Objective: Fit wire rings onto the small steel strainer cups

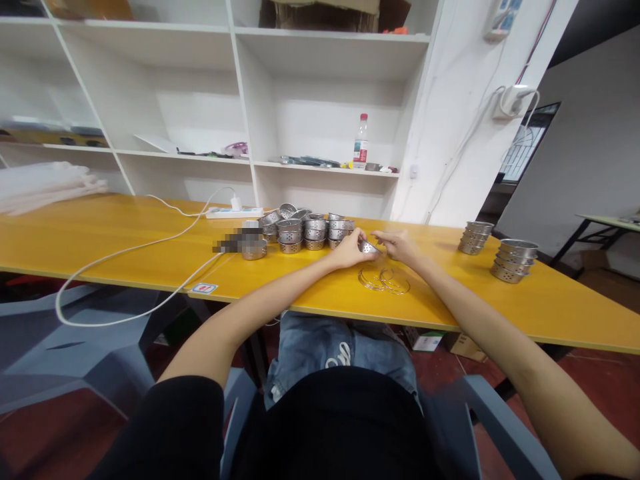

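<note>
My left hand (351,250) grips a small perforated metal cup (369,247), tilted, just above the table. Close to the cup's right side, my right hand (399,245) has its fingers drawn together; whatever they hold, if anything, is too small to make out. Several thin metal wire rings (395,283) lie on the table below both hands. Behind my left hand, stacks of the same perforated cups (315,231) stand in a cluster. Two more stacks (515,261) stand on the right, well apart from my right hand.
The yellow table (150,257) runs along white shelves (325,107). At left, a power strip (234,213) lies on it, with a white cable (115,262) looping over the front edge. A pixelated dark patch adjoins the cup cluster. A grey chair (85,347) stands at left.
</note>
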Demonstrator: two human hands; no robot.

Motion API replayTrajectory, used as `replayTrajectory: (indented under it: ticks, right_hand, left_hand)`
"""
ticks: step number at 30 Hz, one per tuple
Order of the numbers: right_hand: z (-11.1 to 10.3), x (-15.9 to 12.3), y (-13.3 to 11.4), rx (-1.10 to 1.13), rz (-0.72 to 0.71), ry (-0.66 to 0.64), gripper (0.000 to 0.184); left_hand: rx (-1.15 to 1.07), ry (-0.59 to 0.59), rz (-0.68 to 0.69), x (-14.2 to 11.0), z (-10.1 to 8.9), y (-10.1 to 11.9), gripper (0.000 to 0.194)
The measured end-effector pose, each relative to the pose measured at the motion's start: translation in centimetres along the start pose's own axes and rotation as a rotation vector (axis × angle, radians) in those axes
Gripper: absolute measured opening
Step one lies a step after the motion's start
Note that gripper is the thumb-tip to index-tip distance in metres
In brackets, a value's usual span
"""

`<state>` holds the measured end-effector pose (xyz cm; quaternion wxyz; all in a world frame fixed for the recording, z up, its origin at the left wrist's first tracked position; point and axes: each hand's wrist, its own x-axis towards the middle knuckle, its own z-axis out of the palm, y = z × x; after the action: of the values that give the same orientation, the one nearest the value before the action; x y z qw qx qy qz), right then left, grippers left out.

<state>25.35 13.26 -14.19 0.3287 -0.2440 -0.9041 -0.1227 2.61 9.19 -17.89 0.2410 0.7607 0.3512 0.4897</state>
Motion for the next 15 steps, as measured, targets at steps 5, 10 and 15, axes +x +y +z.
replayTrajectory:
  ticks: [5, 10, 15]
  right_hand:
    - [0.1, -0.3, 0.4, -0.051, -0.048, -0.056, 0.048]
    - [0.2, -0.4, 0.9, -0.119, -0.160, -0.070, 0.051]
    - [0.7, -0.5, 1.1, -0.093, -0.189, -0.091, 0.048]
  left_hand:
    - [-0.024, 0.003, -0.029, 0.2, 0.0, -0.2, 0.057]
    - [-0.024, 0.009, -0.025, 0.2, 0.1, -0.4, 0.058]
    - [-0.087, 0.011, -0.007, 0.2, 0.2, -0.6, 0.057]
